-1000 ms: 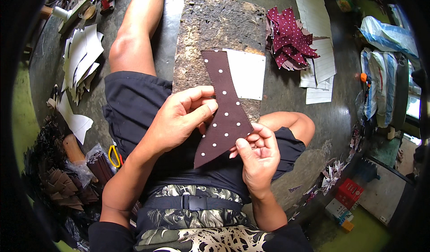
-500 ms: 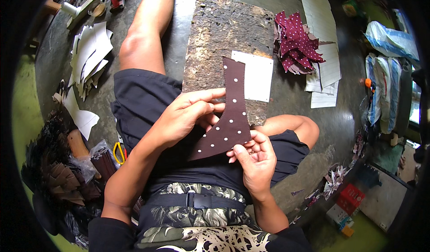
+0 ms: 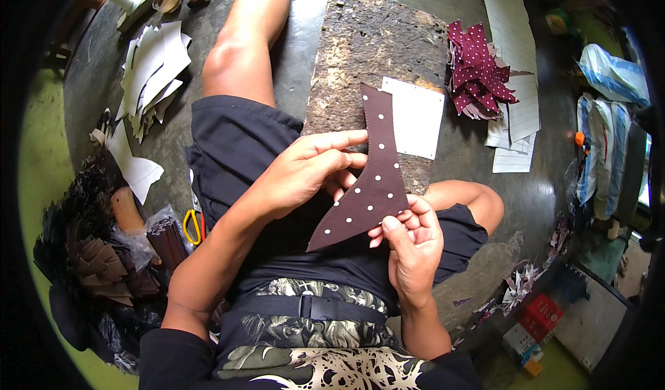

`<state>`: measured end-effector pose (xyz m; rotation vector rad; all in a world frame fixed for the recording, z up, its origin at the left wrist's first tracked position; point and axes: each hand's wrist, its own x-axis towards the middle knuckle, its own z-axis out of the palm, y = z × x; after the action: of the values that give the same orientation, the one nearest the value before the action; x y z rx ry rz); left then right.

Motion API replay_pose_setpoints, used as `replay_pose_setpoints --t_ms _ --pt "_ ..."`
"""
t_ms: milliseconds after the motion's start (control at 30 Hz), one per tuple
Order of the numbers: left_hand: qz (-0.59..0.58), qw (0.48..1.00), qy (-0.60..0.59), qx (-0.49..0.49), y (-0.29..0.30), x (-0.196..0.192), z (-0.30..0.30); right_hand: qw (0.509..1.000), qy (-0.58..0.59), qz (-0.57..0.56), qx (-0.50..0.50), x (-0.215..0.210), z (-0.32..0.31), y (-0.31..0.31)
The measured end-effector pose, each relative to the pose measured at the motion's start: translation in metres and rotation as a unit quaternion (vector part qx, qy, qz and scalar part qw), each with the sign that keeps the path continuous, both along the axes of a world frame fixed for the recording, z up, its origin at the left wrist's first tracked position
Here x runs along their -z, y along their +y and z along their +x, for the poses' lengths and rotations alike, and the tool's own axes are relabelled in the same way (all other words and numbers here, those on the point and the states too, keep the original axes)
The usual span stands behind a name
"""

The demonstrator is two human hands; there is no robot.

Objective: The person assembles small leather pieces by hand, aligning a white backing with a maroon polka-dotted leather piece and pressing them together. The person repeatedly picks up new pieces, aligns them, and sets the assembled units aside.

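Note:
A dark maroon piece of fabric with white dots point(image 3: 374, 175), cut narrow at the top and flaring at the bottom, is held over my lap. My left hand point(image 3: 308, 168) grips its left edge, fingers stretched across toward the cloth. My right hand point(image 3: 412, 241) pinches its lower right corner from below. Both hands are above my dark shorts; I sit on the floor with one leg stretched forward.
A rough brown board point(image 3: 374, 50) lies ahead with a white paper piece point(image 3: 415, 116) on it. A heap of dotted maroon pieces point(image 3: 478, 68) sits right of it, beside lined paper sheets point(image 3: 516, 92). White paper templates point(image 3: 152, 71) and yellow-handled scissors point(image 3: 192, 225) lie left.
The fabric piece has been turned slightly and shifted in my hands; my left fingers have slid along its edge. The view has also drifted a little.

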<state>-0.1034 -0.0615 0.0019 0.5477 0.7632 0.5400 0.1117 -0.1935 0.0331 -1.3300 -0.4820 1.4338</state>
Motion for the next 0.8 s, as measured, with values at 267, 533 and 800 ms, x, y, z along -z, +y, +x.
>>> replay_pose_setpoints --t_ms 267,533,800 --pt "0.080 0.996 0.041 0.008 -0.001 -0.009 0.001 1.000 0.014 -0.005 -0.017 0.000 -0.001 0.008" --pt "0.195 0.937 0.260 -0.132 -0.014 -0.039 -0.181 0.994 -0.043 0.002 -0.105 -0.001 -0.006 0.020" --pt "0.121 0.872 0.474 0.024 -0.033 0.011 -0.331 0.987 -0.077 -0.006 -0.139 -0.002 -0.019 0.027"
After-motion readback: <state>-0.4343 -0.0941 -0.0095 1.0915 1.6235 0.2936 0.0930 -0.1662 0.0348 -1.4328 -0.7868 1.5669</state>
